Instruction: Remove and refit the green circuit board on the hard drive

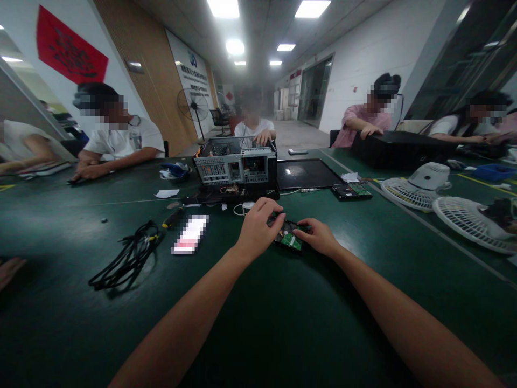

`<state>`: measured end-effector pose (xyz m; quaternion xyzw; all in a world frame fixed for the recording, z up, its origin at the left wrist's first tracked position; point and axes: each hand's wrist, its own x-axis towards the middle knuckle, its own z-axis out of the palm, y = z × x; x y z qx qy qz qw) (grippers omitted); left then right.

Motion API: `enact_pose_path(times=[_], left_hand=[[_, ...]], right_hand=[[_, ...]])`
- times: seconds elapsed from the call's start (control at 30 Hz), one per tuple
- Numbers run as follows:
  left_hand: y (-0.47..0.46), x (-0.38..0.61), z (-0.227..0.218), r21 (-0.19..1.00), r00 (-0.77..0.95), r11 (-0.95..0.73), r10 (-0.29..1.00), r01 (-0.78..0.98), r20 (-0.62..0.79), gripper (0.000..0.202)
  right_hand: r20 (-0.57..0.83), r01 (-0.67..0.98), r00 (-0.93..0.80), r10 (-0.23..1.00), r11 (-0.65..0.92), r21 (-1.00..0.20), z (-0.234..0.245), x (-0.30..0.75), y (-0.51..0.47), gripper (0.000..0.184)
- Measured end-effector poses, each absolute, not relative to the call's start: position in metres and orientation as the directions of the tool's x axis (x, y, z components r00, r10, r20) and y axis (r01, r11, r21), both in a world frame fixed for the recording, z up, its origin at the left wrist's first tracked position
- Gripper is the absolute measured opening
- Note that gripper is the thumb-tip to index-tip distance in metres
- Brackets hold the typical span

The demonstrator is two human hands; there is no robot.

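Note:
A hard drive (291, 241) with a green circuit board facing up sits on the green table in front of me. My right hand (319, 236) grips its right edge between thumb and fingers. Over the drive's left side, my left hand (260, 227) is closed, thumb and forefinger drawn together; what sits between those fingertips is hidden or too small to name. Parts of the drive's left end are covered by the left hand.
An opened computer case (236, 170) stands ahead, a person's hand on it. Left lie a coiled black cable (127, 261), a screwdriver (173, 217) and a phone (190, 235). Rightward are a black panel (309, 173), another hard drive (351, 192) and white fan parts (412, 188). Co-workers sit around.

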<state>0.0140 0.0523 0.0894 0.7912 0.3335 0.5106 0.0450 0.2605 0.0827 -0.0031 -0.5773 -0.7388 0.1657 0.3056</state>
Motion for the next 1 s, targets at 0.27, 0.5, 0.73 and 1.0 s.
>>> enact_pose_path(times=[0.27, 0.5, 0.73, 1.0], left_hand=[[0.0537, 0.0134, 0.0905, 0.395, 0.233, -0.793, 0.540, 0.464, 0.809, 0.011], [0.0548, 0.0122, 0.0908, 0.391, 0.251, -0.783, 0.552, 0.483, 0.795, 0.014], [0.0556, 0.0129, 0.0854, 0.453, 0.235, -0.753, 0.606, 0.478, 0.760, 0.019], [0.0560, 0.0124, 0.0852, 0.488, 0.202, -0.724, 0.637, 0.488, 0.744, 0.019]], right_hand=[[0.250, 0.739, -0.149, 0.957, 0.276, -0.615, -0.0008, 0.2599, 0.0814, 0.043], [0.257, 0.742, -0.140, 0.956, 0.273, -0.612, -0.0023, 0.2606, 0.0817, 0.042], [0.238, 0.747, -0.145, 0.960, 0.264, -0.610, -0.0017, 0.2610, 0.0817, 0.042], [0.247, 0.735, -0.143, 0.958, 0.270, -0.622, -0.0007, 0.2598, 0.0804, 0.042]])
